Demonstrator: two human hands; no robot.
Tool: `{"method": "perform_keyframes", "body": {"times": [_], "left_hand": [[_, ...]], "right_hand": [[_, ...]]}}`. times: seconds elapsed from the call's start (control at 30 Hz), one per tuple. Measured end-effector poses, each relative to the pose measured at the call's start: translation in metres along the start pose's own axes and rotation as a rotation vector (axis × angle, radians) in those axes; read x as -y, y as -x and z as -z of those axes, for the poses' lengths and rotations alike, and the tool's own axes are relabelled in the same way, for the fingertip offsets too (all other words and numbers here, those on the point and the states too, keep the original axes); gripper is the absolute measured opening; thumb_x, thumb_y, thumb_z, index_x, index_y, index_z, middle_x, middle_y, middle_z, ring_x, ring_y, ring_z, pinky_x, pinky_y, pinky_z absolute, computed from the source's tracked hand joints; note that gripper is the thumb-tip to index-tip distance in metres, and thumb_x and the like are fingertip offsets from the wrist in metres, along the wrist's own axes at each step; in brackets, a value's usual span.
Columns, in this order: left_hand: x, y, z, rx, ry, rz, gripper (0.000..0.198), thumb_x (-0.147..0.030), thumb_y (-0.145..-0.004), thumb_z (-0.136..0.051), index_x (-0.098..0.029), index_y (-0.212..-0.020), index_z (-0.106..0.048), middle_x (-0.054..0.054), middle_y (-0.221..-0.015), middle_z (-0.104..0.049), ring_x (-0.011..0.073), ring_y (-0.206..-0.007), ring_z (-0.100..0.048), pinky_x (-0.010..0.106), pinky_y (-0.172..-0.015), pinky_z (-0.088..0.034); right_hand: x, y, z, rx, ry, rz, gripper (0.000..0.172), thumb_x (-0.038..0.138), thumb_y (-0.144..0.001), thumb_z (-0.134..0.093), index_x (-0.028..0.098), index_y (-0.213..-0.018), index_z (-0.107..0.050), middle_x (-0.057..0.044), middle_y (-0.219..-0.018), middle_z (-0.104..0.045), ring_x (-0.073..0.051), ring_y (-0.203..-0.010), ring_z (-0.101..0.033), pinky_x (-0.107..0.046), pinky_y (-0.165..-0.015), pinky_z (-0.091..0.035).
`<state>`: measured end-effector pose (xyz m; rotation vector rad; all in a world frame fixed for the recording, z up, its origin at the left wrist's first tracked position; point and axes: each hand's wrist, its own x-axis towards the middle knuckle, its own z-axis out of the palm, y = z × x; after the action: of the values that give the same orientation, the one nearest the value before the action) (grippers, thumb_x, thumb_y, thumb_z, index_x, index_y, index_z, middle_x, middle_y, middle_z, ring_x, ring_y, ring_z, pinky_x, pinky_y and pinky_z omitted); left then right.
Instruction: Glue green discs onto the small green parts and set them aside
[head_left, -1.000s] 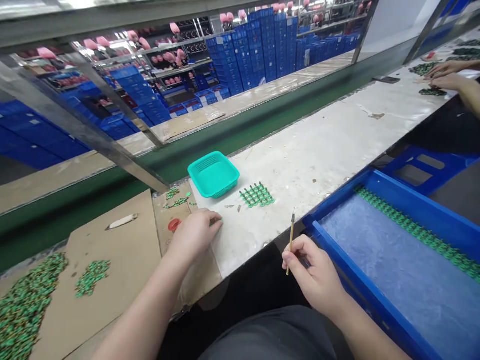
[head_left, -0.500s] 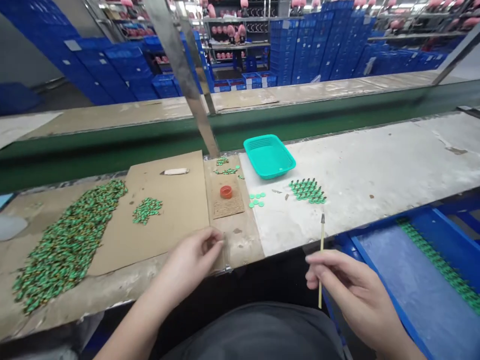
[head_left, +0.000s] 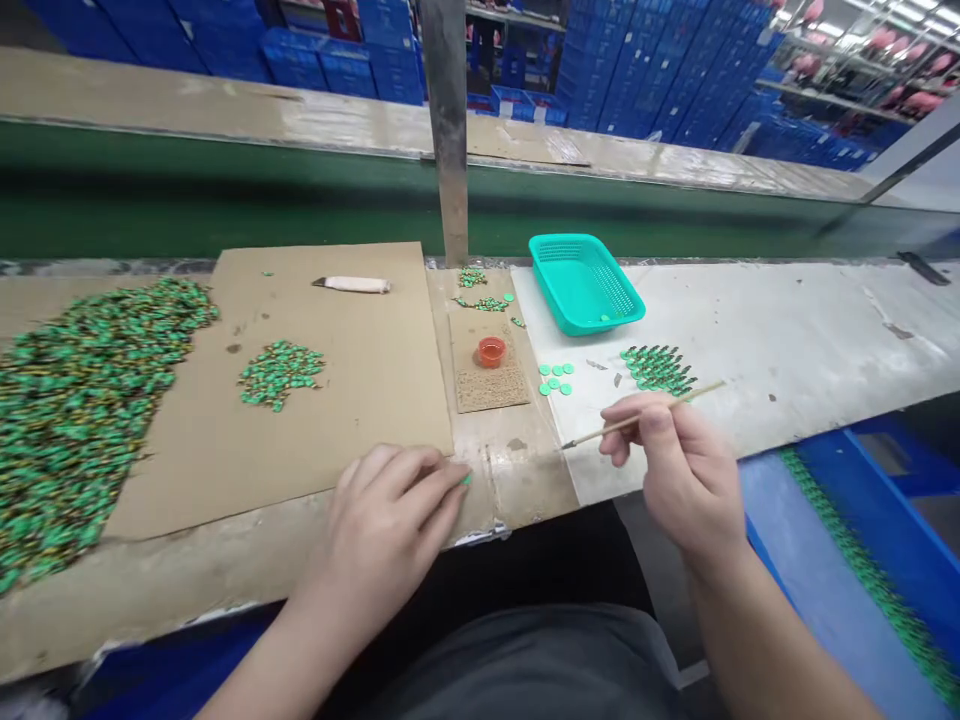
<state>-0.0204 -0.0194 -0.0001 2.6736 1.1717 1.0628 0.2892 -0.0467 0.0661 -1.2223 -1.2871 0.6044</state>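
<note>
In my right hand (head_left: 686,465) is a thin paintbrush (head_left: 622,425), its dark tip pointing left over the edge of the white sheet. My left hand (head_left: 397,525) pinches a small green piece (head_left: 466,479) between thumb and fingertips above the front of the table. Ahead of the hands, a small red cup (head_left: 491,351) stands on a piece of brown board (head_left: 491,392). To its right lie several flat green discs (head_left: 555,384). Behind the brush, rows of green pieces with dark upright tips (head_left: 656,368) stand on the white sheet.
A turquoise basket (head_left: 589,290) sits at the back. At left are a large heap of small green-and-brown parts (head_left: 97,390), a smaller pile (head_left: 281,372) on cardboard (head_left: 375,370), and a wrapped pointed tool (head_left: 352,285). A blue crate (head_left: 892,510) stands below right.
My right hand has moved up and swung the paintbrush from upright to nearly level, tip leftward. A green piece now shows at my left fingertips. The view has turned left and down.
</note>
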Motion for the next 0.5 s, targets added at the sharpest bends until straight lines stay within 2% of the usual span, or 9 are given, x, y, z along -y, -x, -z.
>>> {"method": "perform_keyframes", "body": {"times": [0.07, 0.2, 0.27, 0.37, 0.43, 0.5], "left_hand": [[-0.001, 0.002, -0.002, 0.007, 0.023, -0.008, 0.012, -0.021, -0.122, -0.069, -0.024, -0.125, -0.080, 0.005, -0.115, -0.085, 0.0239, -0.100, -0.073, 0.040, -0.091, -0.056], [-0.003, 0.005, 0.000, 0.050, 0.064, -0.093, 0.017, -0.015, -0.122, -0.066, -0.020, -0.131, -0.079, 0.004, -0.131, -0.090, 0.0251, -0.112, -0.077, 0.045, -0.100, -0.054], [-0.003, 0.005, 0.001, 0.065, 0.059, -0.145, 0.022, -0.014, -0.123, -0.062, -0.018, -0.135, -0.080, 0.003, -0.131, -0.092, 0.0246, -0.111, -0.078, 0.046, -0.098, -0.053], [-0.002, 0.011, -0.002, 0.086, 0.053, -0.167, 0.032, -0.016, -0.124, -0.055, -0.018, -0.143, -0.082, 0.002, -0.138, -0.091, 0.0264, -0.113, -0.080, 0.049, -0.099, -0.053], [-0.001, 0.021, -0.009, 0.089, 0.068, -0.124, 0.040, -0.020, -0.121, -0.056, -0.023, -0.151, -0.082, 0.004, -0.144, -0.090, 0.0302, -0.118, -0.082, 0.053, -0.103, -0.058], [0.000, 0.036, -0.018, 0.070, 0.097, -0.068, 0.050, -0.026, -0.115, -0.063, -0.031, -0.162, -0.079, 0.006, -0.148, -0.088, 0.0345, -0.122, -0.084, 0.055, -0.107, -0.064]], "right_hand": [[-0.012, -0.012, -0.012, -0.019, 0.008, -0.006, 0.042, 0.059, -0.124, -0.072, 0.024, -0.104, -0.084, -0.001, -0.083, -0.080, -0.016, -0.072, -0.080, -0.030, -0.068, -0.071], [-0.027, -0.046, -0.035, 0.006, -0.001, 0.113, 0.019, 0.042, -0.118, -0.082, 0.028, -0.110, -0.072, 0.001, -0.100, -0.075, -0.015, -0.086, -0.078, -0.032, -0.082, -0.071], [-0.031, -0.069, -0.047, 0.043, 0.014, 0.187, 0.020, 0.036, -0.114, -0.084, 0.030, -0.111, -0.066, 0.003, -0.098, -0.069, -0.015, -0.085, -0.072, -0.030, -0.079, -0.067], [-0.037, -0.102, -0.066, 0.084, 0.061, 0.247, 0.014, 0.036, -0.117, -0.077, 0.029, -0.114, -0.065, 0.004, -0.094, -0.065, -0.013, -0.075, -0.064, -0.029, -0.068, -0.059], [-0.042, -0.117, -0.076, 0.123, 0.103, 0.281, 0.012, 0.038, -0.122, -0.071, 0.028, -0.115, -0.068, 0.003, -0.095, -0.069, -0.012, -0.073, -0.065, -0.029, -0.067, -0.059], [-0.046, -0.124, -0.083, 0.170, 0.146, 0.296, 0.020, 0.043, -0.125, -0.068, 0.028, -0.112, -0.068, 0.002, -0.097, -0.073, -0.012, -0.076, -0.071, -0.029, -0.069, -0.062]]}}
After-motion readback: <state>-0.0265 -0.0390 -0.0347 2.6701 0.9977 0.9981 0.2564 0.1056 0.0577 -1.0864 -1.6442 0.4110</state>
